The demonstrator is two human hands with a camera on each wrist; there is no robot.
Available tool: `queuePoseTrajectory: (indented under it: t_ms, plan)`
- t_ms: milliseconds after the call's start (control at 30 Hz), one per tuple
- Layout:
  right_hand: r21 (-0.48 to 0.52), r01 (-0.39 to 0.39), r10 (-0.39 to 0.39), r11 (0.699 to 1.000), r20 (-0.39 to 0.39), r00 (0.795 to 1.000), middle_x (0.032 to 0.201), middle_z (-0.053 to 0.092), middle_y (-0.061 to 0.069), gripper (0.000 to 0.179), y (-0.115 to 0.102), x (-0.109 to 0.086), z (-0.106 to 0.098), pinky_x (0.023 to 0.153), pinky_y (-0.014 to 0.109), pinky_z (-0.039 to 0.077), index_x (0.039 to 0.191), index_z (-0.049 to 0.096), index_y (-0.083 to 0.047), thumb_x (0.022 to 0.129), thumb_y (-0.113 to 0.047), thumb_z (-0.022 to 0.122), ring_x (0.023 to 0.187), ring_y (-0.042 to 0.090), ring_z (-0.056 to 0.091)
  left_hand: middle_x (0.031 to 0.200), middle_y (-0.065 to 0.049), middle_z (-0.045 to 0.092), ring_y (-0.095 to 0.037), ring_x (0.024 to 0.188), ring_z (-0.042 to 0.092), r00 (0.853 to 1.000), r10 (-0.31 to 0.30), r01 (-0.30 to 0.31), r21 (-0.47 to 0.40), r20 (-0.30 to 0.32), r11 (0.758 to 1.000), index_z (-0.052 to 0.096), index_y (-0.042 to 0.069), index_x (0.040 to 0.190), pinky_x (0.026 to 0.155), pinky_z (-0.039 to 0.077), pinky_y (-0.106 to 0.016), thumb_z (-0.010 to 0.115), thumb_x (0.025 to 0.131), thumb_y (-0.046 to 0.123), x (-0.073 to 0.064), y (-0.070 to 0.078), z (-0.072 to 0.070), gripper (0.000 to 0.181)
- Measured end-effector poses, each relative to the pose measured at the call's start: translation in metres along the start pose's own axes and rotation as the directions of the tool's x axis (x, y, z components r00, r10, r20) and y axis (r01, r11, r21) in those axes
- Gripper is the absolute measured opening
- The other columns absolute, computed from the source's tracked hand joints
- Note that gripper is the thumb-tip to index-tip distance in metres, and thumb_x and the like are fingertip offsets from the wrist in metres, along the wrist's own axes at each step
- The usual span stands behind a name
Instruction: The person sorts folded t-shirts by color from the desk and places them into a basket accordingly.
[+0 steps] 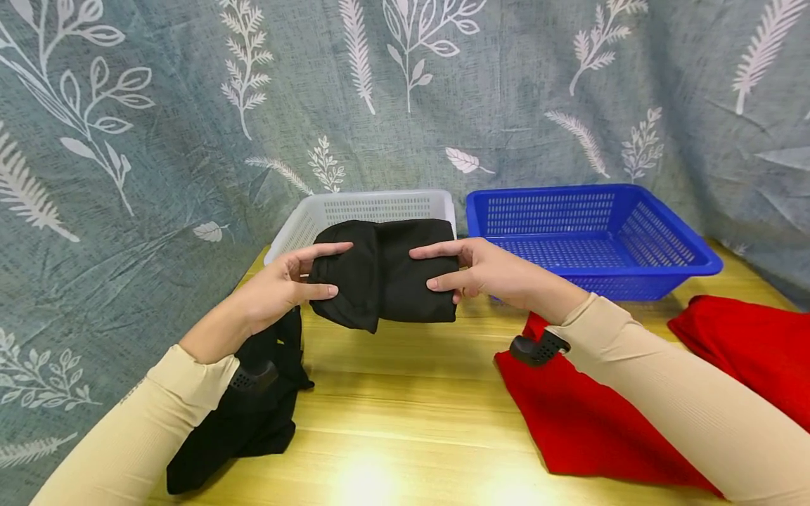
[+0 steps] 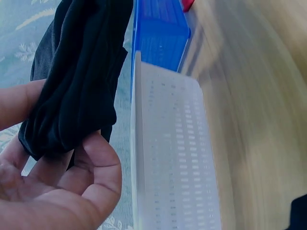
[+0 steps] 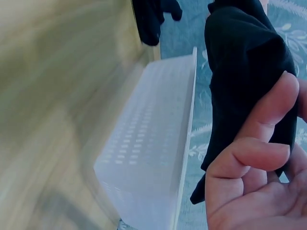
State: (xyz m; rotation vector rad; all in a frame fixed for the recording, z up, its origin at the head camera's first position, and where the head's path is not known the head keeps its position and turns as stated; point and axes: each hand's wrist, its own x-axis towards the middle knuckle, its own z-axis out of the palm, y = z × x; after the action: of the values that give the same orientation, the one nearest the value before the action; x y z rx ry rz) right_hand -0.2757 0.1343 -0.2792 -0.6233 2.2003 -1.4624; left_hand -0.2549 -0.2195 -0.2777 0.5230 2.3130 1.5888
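Observation:
A folded black cloth garment point(image 1: 411, 274) is held up in front of the white basket point(image 1: 380, 205). My left hand point(image 1: 268, 292) pinches its left end, index finger and thumb on the near face. At the other end my right hand point(image 1: 487, 270) grips it the same way. In the left wrist view, fingers curl under the layered folds of the black garment point(image 2: 81, 76). The right wrist view has the fingers wrapped at the edge of the bundle point(image 3: 249, 72). The garment overlaps much of the white basket in the head view.
A blue basket point(image 1: 664, 263) stands right of the white one. Black cloth point(image 1: 266, 400) lies on the wooden table point(image 1: 392, 407) at the left, partly behind my left forearm. Red cloth point(image 1: 588, 429) lies at the right, with another red piece point(image 1: 747, 337) beyond my right sleeve.

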Motion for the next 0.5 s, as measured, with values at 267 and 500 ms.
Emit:
queuePoseTrajectory:
  t_ms: [267,500]
  plan:
    - [-0.024,0.012,-0.012,1.0,-0.014,1.0,0.065,0.039,-0.003,0.056,-0.005,0.026,-0.009,0.067,0.028,0.046,0.153,0.061,-0.029,0.1,-0.018,0.077,0.075,0.023,0.065,0.147,-0.015,0.056,-0.009,0.094,0.064,0.999,-0.019,0.019,0.029,-0.03,0.999,0.046,0.026,0.165,0.076,0.05,-0.026,0.068,0.102,0.001,0.018,0.001,-0.014,0.071]
    - [-0.01,0.009,-0.009,1.0,-0.017,1.0,0.062,0.031,-0.007,0.056,-0.008,0.047,-0.015,0.066,0.028,0.042,0.155,0.059,-0.026,0.102,-0.016,0.075,0.069,0.019,0.054,0.153,-0.014,0.049,-0.019,0.091,0.053,0.995,-0.056,0.063,0.087,-0.08,0.994,0.049,0.03,0.163,0.074,0.044,-0.031,0.069,0.104,0.007,0.032,0.003,-0.026,0.067]
